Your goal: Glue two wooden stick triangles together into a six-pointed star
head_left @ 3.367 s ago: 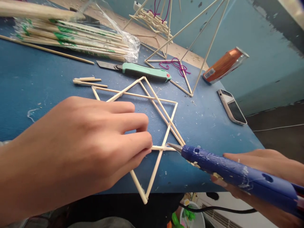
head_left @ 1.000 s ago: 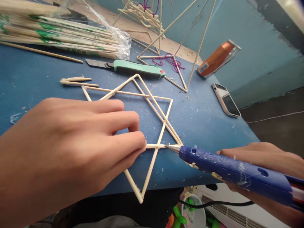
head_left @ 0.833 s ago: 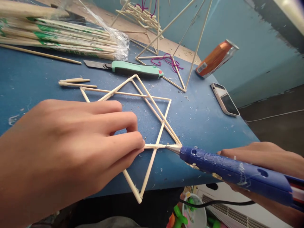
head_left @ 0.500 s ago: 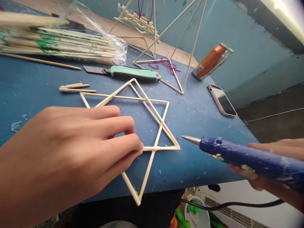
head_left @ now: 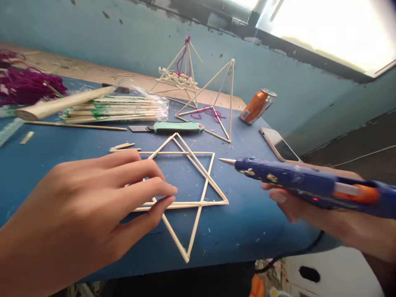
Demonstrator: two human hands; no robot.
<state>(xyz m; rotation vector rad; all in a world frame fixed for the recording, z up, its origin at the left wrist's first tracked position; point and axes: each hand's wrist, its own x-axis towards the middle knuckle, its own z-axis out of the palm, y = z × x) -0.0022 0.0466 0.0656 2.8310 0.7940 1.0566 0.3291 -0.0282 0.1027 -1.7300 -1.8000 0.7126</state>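
Observation:
A flat star-like frame of thin wooden sticks (head_left: 185, 152) lies on the blue table (head_left: 253, 231). My left hand (head_left: 93, 202) hovers over its lower left, fingertips inside the frame and thumb by the lower horizontal sticks. It grips nothing that I can see. My right hand (head_left: 297, 206) is shut around a blue hot glue gun (head_left: 297, 181), whose metal nozzle points left, just right of the frame's upper right corner and apart from it.
Above the frame lie a green-handled utility knife (head_left: 179, 127) and wooden sticks in a plastic bag (head_left: 114, 109). Stick pyramids (head_left: 213, 103) stand behind, with purple yarn (head_left: 24, 86) far left. An orange spool (head_left: 258, 106) and a phone (head_left: 278, 144) sit right.
The glue gun has left the frame's lower right joint and risen to the right. My left hand has released its pinch and drawn back. The view has tilted up, showing more wall and table.

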